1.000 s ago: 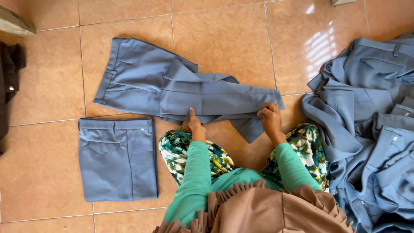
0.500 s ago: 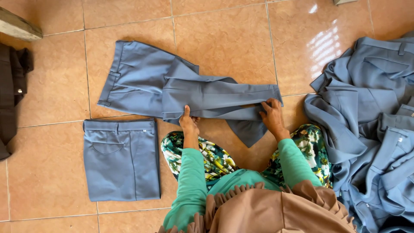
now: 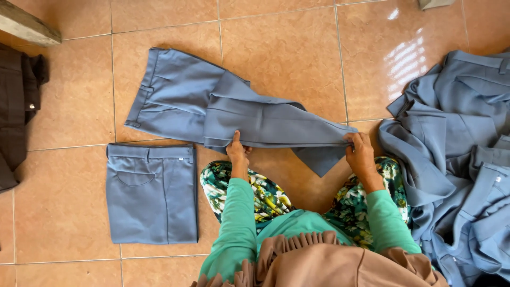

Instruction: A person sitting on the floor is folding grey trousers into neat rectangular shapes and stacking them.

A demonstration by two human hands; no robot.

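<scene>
The floor (image 3: 276, 48) was laid with large orange-tan tiles, glossy enough to catch a patch of window light near the far right. A person sat on it with legs in green flowered fabric, green sleeves reaching forward.

Directly ahead lay a pair of grey-blue trousers (image 3: 212, 109), the waistband spread flat to the left and the legs already doubled back across themselves, so the cloth ran as a long band towards the right. The left hand (image 3: 237, 153) pressed on the near edge of the fold with its fingers flat on the cloth and nothing closed inside its grip. The right hand (image 3: 360, 155) pinched the end of the leg band, its grip closed on the cloth, while a loose corner hung below towards the knee.

Just beside the person's left knee, a folded pair of trousers (image 3: 151, 194) of the same colour lay as a neat rectangle, pocket up. That one looked finished. Judging from this, the pair in hand was about midway, with its legs turned once but not yet brought down to the compact shape.

On the right, a heap of grey-blue garments (image 3: 457, 159) lay crumpled, none of them folded, so most of the work seemed left. A dark garment (image 3: 18, 111) lay at the left edge, beside a wooden beam (image 3: 26, 24).
</scene>
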